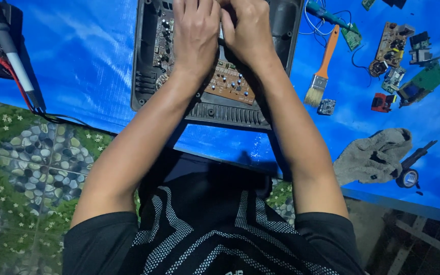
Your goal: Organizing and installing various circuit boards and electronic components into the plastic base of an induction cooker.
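Both your hands work inside the open black casing (143, 76), which lies on the blue sheet (87, 66) directly ahead of you. Left hand (195, 31) rests knuckles-up over the brown circuit board (230, 81) (the one with small blue components), fingers curled down toward the top edge of frame. Right hand (248, 30) sits just beside it, touching, fingers likewise bent inward. Fingertips of both are hidden or cut off by the frame, so I cannot tell whether either hand is clamped on anything or what it pinches. The board sits in the casing approx. centre, tilted, its lower end near the ribbed front wall.

Surroundings, left to right: soldering iron (8, 48) w/ red lead at far left; orange-handled brush (323, 69) just right of the casing; small square module (326, 106) near its bristles; assorted loose boards (393, 46) at upper right; grey rag (375, 155) and a dark round-headed tool (410, 173) at lower right.
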